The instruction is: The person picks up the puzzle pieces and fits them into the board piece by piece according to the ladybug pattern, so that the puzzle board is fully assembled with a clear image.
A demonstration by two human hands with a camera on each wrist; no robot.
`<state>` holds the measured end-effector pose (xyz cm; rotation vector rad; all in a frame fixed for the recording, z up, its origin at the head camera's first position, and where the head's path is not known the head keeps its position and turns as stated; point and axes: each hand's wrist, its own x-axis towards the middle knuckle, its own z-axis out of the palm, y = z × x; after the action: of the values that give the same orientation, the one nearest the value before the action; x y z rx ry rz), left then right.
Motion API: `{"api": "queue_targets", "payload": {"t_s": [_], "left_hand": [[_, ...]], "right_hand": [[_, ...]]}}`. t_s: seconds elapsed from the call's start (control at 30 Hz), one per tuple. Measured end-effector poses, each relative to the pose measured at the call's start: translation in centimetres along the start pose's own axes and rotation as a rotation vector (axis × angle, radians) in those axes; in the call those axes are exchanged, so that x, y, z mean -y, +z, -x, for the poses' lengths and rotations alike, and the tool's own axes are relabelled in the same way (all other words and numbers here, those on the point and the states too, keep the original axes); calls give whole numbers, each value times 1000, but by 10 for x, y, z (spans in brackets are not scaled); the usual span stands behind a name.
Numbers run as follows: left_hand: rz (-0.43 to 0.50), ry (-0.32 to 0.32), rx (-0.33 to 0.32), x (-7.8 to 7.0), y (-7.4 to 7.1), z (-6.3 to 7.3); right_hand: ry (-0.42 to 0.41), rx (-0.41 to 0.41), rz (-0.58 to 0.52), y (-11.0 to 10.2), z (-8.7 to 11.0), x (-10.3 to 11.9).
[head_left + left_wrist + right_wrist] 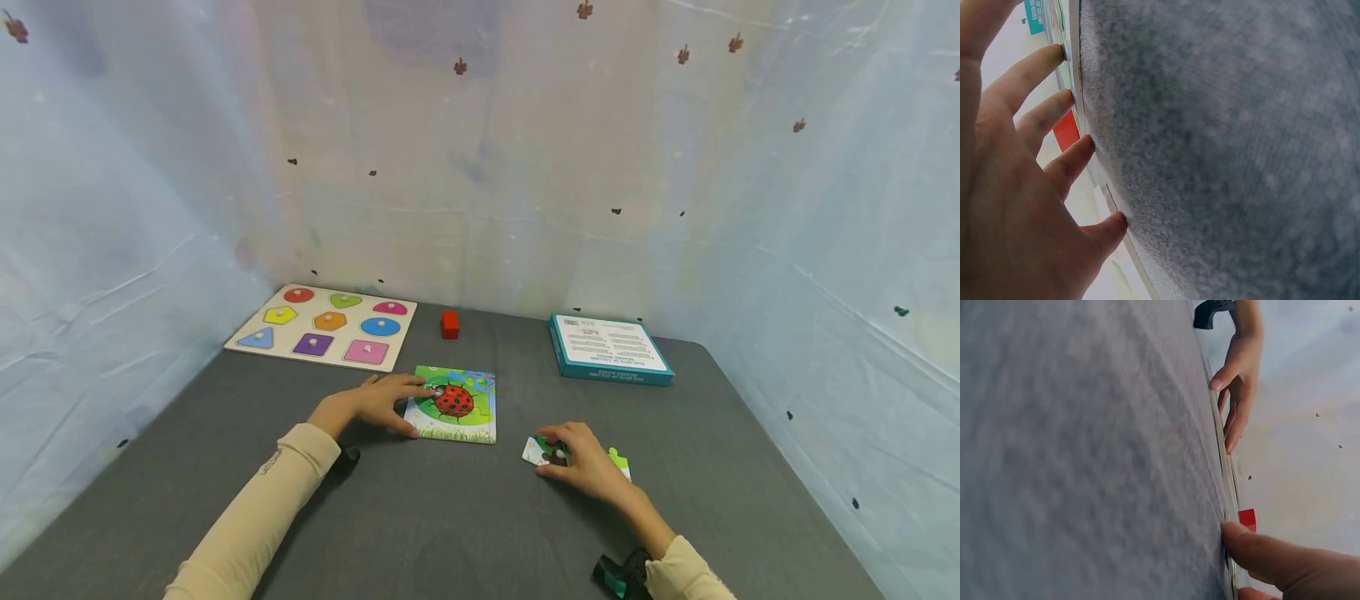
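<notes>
A square ladybug puzzle (455, 402) lies flat on the dark grey table. My left hand (381, 402) rests at its left side, thumb at the lower left edge and fingers spread over the upper left part. In the left wrist view the fingers of that hand (1029, 169) are apart and reach down to the table. To the right, my right hand (581, 458) pinches a puzzle piece (534, 452) with white, green and dark brown print between thumb and fingers. Another green and white piece (619, 463) shows behind this hand, partly hidden.
A wooden shape board (330, 329) with coloured knobbed shapes lies at the back left. A red block (450, 325) stands near the back edge. At the back right is a teal and white box (611, 348). Pale plastic sheeting (480, 167) hangs around the table.
</notes>
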<state>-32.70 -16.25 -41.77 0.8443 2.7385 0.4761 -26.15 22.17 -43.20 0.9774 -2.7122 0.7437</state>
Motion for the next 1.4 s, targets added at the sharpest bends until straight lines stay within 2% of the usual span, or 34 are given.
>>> {"api": "queue_targets", "payload": {"t_s": [0.23,0.43,0.67,0.97,1.1,1.4], "left_hand": [[-14,0,-5,1,-1,-1],[-17,7,-13,-1,-2,1],[-25,25,-28,-6,-1,3],[-8,10,-25,-4,0,2],[-1,0,-15,-4,0,2],[-2,34,-19,-2,-1,2]], "right_hand": [[1,-8,-1,3,-1,0],[-62,-6,5,2,-11,4],[-152,3,-30,7,-42,22],[-265,21,-95,35,-89,44],[-304,41,-129,48,-104,50],[-371,56,-202,74,-127,53]]}}
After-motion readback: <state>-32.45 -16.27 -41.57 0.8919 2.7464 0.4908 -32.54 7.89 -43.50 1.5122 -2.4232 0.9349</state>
